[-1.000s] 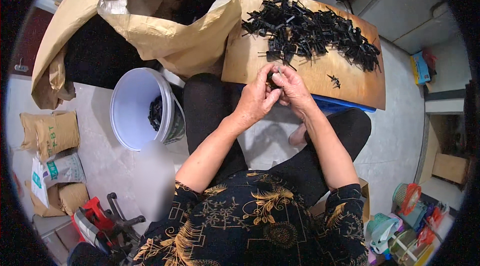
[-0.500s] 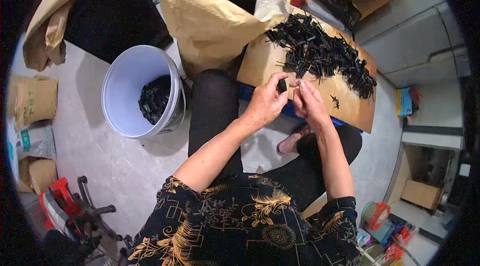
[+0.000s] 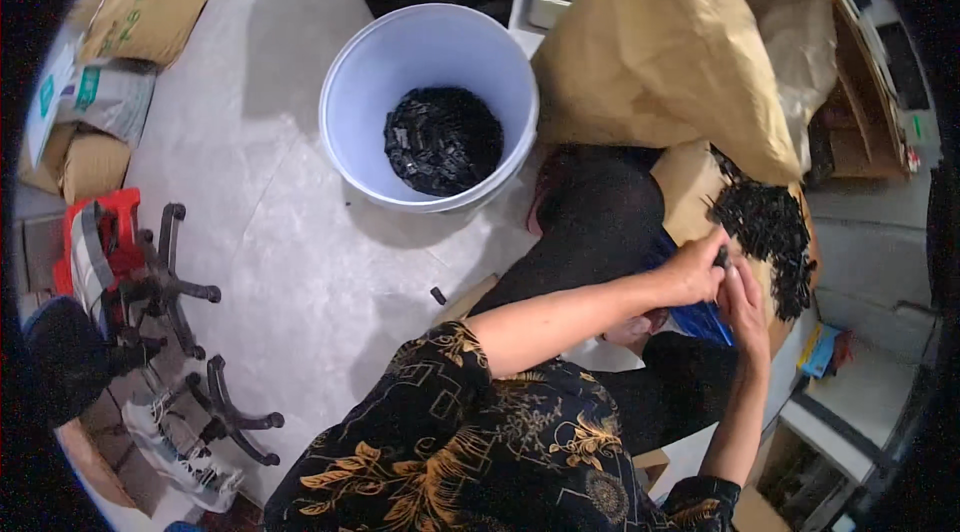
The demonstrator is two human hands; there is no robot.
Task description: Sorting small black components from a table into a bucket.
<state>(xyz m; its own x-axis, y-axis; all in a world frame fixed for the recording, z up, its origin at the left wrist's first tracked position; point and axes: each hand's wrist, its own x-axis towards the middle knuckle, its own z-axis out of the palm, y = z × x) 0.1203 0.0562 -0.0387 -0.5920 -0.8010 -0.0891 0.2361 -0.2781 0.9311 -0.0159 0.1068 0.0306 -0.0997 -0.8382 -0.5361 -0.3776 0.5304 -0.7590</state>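
Observation:
My left hand [image 3: 692,272] is closed in a pinch on a small black plastic piece [image 3: 721,256]. Pressed up against it, my right hand [image 3: 743,302] has its fingers bent together; what lies between them is too small to make out. Both hands are over the near edge of a tan board [image 3: 687,200], beside a heap of thin black plastic pieces [image 3: 768,232]. To the left, a white bucket [image 3: 362,82] stands on the floor with many black pieces [image 3: 443,142] in its bottom.
A large brown paper sack [image 3: 650,52] hides part of the board. One black piece [image 3: 438,296] lies on the floor [image 3: 290,222] below the bucket. At the left are a wheeled chair base [image 3: 175,277], a sneaker [image 3: 180,452] and stacked sacks [image 3: 140,12].
The whole view has swung left, so bucket and board appear farther right. My hands have come together, the left still pinching the black piece.

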